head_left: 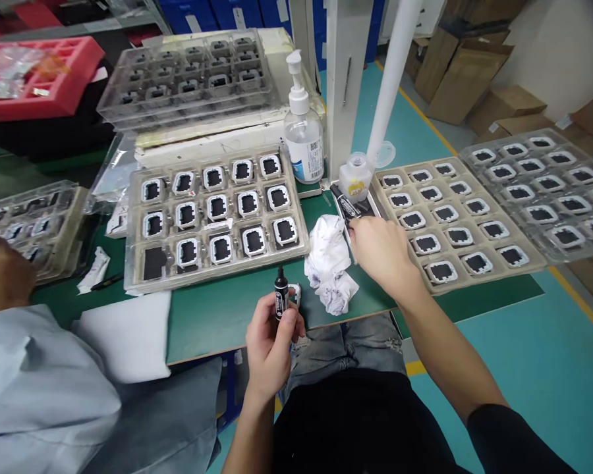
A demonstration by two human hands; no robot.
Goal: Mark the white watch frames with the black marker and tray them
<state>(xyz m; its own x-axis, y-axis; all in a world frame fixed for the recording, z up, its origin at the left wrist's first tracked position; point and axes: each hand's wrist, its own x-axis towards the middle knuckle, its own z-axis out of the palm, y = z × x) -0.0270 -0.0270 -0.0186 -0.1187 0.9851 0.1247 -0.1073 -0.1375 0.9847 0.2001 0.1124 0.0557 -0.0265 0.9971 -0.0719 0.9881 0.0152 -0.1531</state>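
Currently, left hand [271, 339] grips the black bottle [281, 296], long axis near upright, while right hand [381, 250], rightward past the crumpled tissue [329, 257], curls at black items [344, 205], grip unclear.

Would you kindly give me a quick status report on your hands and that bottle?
Left hand: gripping small black bottle with white lettering, upright. Right hand: beside black, white-lettered item, fingertips hidden. Crumpled white tissue lying between hands.

Smooth bottle [281, 299], perhaps plastic, crumpled paper wipe [327, 249]
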